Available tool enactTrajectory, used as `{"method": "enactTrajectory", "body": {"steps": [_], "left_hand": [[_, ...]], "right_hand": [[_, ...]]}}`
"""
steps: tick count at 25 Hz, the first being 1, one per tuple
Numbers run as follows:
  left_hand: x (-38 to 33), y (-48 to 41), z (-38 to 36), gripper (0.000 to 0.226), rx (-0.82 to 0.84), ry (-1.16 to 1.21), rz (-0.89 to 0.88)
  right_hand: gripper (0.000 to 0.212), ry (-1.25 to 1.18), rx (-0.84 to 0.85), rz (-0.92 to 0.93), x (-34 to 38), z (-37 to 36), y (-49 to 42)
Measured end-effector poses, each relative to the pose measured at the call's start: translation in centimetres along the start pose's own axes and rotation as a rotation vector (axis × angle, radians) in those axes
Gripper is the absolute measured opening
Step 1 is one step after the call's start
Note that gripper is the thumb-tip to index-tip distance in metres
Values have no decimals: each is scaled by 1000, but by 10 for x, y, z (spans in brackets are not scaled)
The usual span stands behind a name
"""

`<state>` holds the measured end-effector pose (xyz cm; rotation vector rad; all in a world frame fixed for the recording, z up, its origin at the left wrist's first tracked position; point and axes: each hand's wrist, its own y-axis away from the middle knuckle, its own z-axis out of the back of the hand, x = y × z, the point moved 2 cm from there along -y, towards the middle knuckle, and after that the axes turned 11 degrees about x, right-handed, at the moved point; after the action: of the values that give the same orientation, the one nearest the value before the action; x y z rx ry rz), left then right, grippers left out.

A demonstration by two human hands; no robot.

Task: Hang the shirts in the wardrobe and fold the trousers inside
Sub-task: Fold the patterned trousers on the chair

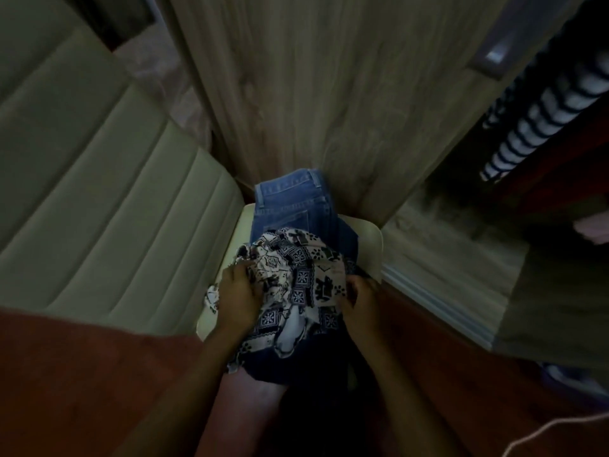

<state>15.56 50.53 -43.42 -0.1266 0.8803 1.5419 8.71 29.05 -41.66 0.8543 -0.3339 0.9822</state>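
No readable text, label or number shows anywhere.

Shirt (296, 282) on trousers (286, 206) (wardrobe (313, 94) behind)

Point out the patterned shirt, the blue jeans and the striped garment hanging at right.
patterned shirt (298, 278), head view, crumpled middle of the cloth.
blue jeans (285, 207), head view, back panel below the waistband.
striped garment (540, 112), head view, roughly halfway down its stripes.

a home bedroom: wood-grain wardrobe (296, 94) with hanging clothes (540, 103), a padded cream bench (99, 192).
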Motion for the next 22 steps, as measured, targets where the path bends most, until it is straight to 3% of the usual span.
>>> {"method": "enactTrajectory", "body": {"steps": [3,6,9,12,15,18,19,22], "left_hand": [[12,-15,-18,87,104,-147,43],[13,-28,-28,101,194,-246,109],[6,-35,-30,86,113,-319,151],[4,-33,-33,73,3,-337,234],[20,-32,-39,76,68,-180,394],[27,-27,-44,61,197,-220,355],[27,-24,-46,69,151,-194,335],[21,-9,-35,105,-233,27,286]], "right_hand": [[70,200,107,0,-3,-9,-18],[83,332,192,-21,-8,-20,-32],[72,388,120,-30,-9,-25,-38],[47,428,108,-58,-4,-23,-39],[33,406,127,-83,4,-15,-34],[33,265,111,-49,9,-1,-26],[32,219,87,-37,10,4,-22],[28,48,37,-41,13,23,-9]]}}
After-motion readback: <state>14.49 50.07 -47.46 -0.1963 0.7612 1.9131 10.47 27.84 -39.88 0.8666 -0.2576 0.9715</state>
